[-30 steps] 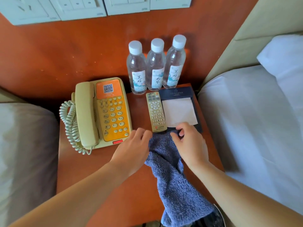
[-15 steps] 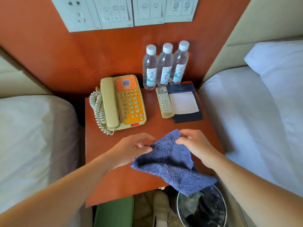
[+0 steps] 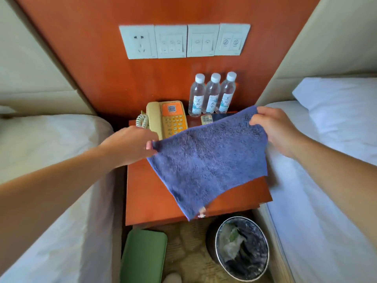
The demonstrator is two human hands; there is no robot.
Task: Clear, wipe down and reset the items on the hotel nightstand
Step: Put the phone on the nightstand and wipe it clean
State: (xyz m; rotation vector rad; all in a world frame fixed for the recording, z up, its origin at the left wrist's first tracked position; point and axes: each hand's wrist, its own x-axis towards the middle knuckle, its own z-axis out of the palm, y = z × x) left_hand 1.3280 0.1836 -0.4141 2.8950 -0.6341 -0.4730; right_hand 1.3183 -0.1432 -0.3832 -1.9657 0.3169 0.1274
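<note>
Holding a blue towel spread out in the air, two bare hands pinch its top corners. The left hand grips the left corner between thumb and fingers. The right hand, a little higher, has its fingers curled round the right corner. The towel hangs as a slanted sheet above the orange-brown nightstand. Its lowest corner points down past the front edge, with a small pale tag at the tip.

On the back of the nightstand, a cream telephone with an orange keypad sits at the left, its coiled cord on its left side. To its right, the top of a remote control and a strip of a dark folder show over the towel's upper edge. Three clear water bottles with white caps stand upright in a tight row against the back panel. Higher on that panel is a row of white switch plates, with a socket at the left end.

White-sheeted beds flank the nightstand, the left bed and the right bed. On the floor in front, a round bin with a dark liner and crumpled pale rubbish sits at the right. A flat green thing lies at the left.
</note>
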